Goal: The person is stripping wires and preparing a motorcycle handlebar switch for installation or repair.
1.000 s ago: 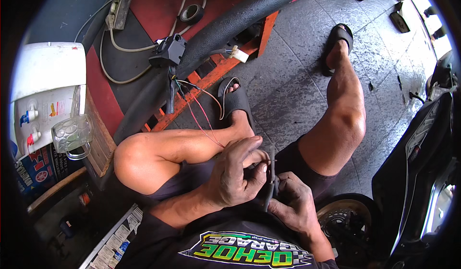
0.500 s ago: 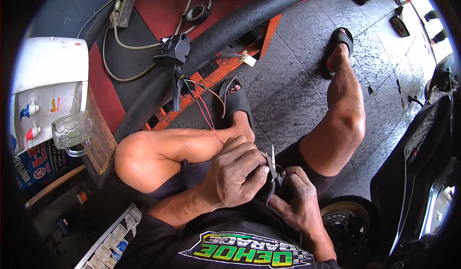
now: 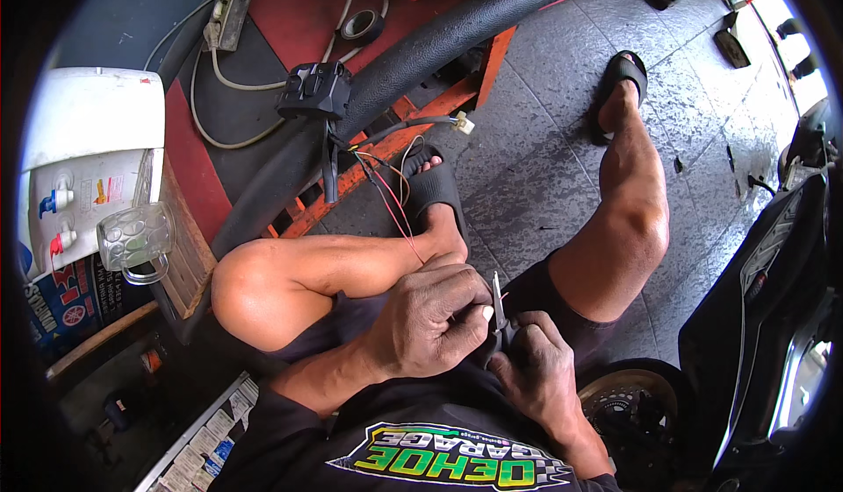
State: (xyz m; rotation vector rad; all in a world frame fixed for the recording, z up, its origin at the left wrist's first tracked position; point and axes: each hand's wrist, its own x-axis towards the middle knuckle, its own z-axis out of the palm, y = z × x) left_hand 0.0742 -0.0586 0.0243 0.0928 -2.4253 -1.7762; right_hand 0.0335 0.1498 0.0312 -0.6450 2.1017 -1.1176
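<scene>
My left hand (image 3: 439,316) is closed in a pinch on the thin red wire (image 3: 406,233), whose end sticks out past my fingertips. In my closed right hand (image 3: 536,360) is a pair of scissors (image 3: 498,302), its blades pointing up and pressed together beside my left fingertips. My right fingers hide its handles. The wire runs up to a black handlebar switch housing (image 3: 314,92) resting by the padded bar. Several other coloured wires hang from that housing, and a black cable from it ends in a white plug connector (image 3: 464,123).
A black padded bar (image 3: 421,57) crosses an orange frame (image 3: 386,158). Roll of black tape (image 3: 362,25) and a power strip (image 3: 230,22) lie behind. At left stand a glass mug (image 3: 136,239) and a white water dispenser (image 3: 92,123). A motorcycle wheel (image 3: 628,404) is at right.
The scissor blades, apart before, have come together on the wire's end. The switch housing has turned, and its cable and connector have shifted right.
</scene>
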